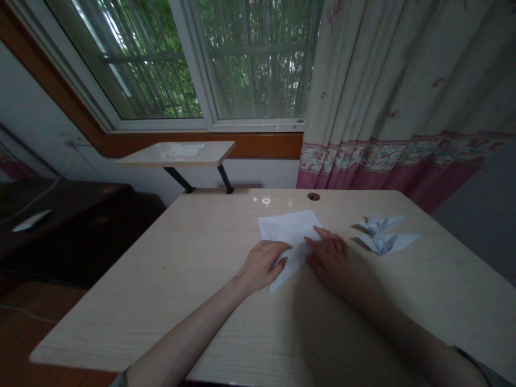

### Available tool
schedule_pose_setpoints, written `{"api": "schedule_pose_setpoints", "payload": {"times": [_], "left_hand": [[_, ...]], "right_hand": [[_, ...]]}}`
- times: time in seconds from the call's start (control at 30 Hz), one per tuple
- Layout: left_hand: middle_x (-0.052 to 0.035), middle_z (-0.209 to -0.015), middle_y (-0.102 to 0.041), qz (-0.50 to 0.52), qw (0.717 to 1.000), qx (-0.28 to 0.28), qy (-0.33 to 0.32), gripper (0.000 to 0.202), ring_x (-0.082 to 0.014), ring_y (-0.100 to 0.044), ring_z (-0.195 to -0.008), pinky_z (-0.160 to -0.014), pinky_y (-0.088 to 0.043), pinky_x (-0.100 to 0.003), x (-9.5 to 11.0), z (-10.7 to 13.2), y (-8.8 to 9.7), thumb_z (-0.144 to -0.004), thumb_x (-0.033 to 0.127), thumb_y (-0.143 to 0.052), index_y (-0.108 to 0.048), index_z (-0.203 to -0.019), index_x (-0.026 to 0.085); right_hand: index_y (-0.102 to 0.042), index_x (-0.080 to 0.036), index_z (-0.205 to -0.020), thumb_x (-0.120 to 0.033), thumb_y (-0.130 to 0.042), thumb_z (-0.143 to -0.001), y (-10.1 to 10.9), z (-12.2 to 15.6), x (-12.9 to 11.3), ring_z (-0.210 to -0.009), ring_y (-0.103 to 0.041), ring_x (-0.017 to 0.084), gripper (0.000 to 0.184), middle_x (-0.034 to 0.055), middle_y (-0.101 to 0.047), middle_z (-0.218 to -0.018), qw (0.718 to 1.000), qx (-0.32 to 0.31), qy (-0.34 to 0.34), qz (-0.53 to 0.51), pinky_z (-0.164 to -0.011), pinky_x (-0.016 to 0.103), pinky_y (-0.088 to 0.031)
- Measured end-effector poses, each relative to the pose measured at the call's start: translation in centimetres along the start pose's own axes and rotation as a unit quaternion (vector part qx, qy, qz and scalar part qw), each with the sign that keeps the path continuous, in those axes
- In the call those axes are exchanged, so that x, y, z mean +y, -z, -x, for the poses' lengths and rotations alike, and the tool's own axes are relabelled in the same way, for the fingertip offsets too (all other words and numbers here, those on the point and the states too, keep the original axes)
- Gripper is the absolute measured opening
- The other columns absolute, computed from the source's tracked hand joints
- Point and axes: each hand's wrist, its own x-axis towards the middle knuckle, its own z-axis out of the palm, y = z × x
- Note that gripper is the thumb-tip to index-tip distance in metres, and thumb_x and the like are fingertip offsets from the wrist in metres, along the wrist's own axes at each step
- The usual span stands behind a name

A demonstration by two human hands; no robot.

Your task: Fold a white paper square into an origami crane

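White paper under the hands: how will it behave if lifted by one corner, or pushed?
The white paper looks thin, so it's probably light and apt to droop from a corner. Pushed, it likely slides or buckles: it lies low on a smooth-looking desk.

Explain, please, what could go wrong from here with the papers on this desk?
The left hand and right hand both rest on the white sheet; uneven pressure might wrinkle it or shift it askew.

Two folded paper birds stand just beyond the right hand; a sideways sweep could knock or crush their thin wings.
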Motion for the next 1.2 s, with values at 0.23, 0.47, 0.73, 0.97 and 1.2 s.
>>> {"api": "schedule_pose_setpoints", "payload": {"times": [0.23,0.47,0.73,0.97,1.2], "left_hand": [[-0.0073,-0.131,-0.065,-0.058,0.997,-0.05,0.006,0.031,-0.0207,-0.06,-0.122,-0.111,-0.042,-0.044,-0.8,0.1,-0.6,-0.1,0.029,-0.047,-0.056,-0.128,0.02],[-0.0044,-0.136,-0.062,-0.069,0.993,-0.097,-0.025,0.034,-0.0224,-0.059,-0.122,-0.109,-0.04,-0.046,-0.4,0.0,0.1,-0.1,0.036,-0.049,-0.059,-0.131,0.027],[-0.0009,-0.134,-0.062,-0.075,0.987,-0.124,-0.063,0.032,-0.0234,-0.059,-0.108,-0.097,-0.043,-0.043,0.1,-0.3,0.9,-0.099,0.044,-0.049,-0.066,-0.124,0.034],[0.0,-0.131,-0.063,-0.068,0.987,-0.115,-0.088,0.029,-0.0222,-0.058,-0.105,-0.095,-0.043,-0.041,0.3,-0.3,1.0,-0.098,0.044,-0.053,-0.068,-0.121,0.036],[-0.0042,-0.134,-0.06,-0.086,0.986,-0.117,-0.086,0.031,-0.0243,-0.058,-0.105,-0.092,-0.045,-0.042,0.3,-0.3,0.9,-0.099,0.043,-0.05,-0.068,-0.122,0.034]], "right_hand": [[-0.057,-0.023,-0.128,-0.027,-0.047,-0.096,0.2,-0.1,-0.1,-0.132,-0.045,0.033,0.034,0.0166,-0.048,-0.143,1.0,0.0,0.0,0.005,-0.105,0.059,-0.038],[-0.063,-0.025,-0.122,-0.024,-0.049,-0.094,0.2,-0.2,0.0,-0.129,-0.048,0.032,0.031,0.0144,-0.052,-0.139,1.0,0.004,0.001,-0.015,-0.104,0.057,-0.038],[-0.067,-0.026,-0.116,-0.016,-0.048,-0.093,0.5,-0.4,0.0,-0.126,-0.049,0.033,0.031,0.0149,-0.052,-0.138,1.0,0.0,0.006,-0.002,-0.1,0.055,-0.043],[-0.063,-0.028,-0.122,-0.019,-0.047,-0.095,0.1,-0.2,0.1,-0.131,-0.046,0.034,0.033,0.014,-0.047,-0.145,1.0,0.006,-0.009,-0.016,-0.1,0.058,-0.043],[-0.059,-0.03,-0.128,-0.018,-0.045,-0.096,0.3,-0.3,0.2,-0.135,-0.041,0.032,0.037,0.012,-0.041,-0.149,1.0,0.015,-0.005,-0.025,-0.102,0.057,-0.042]]}}
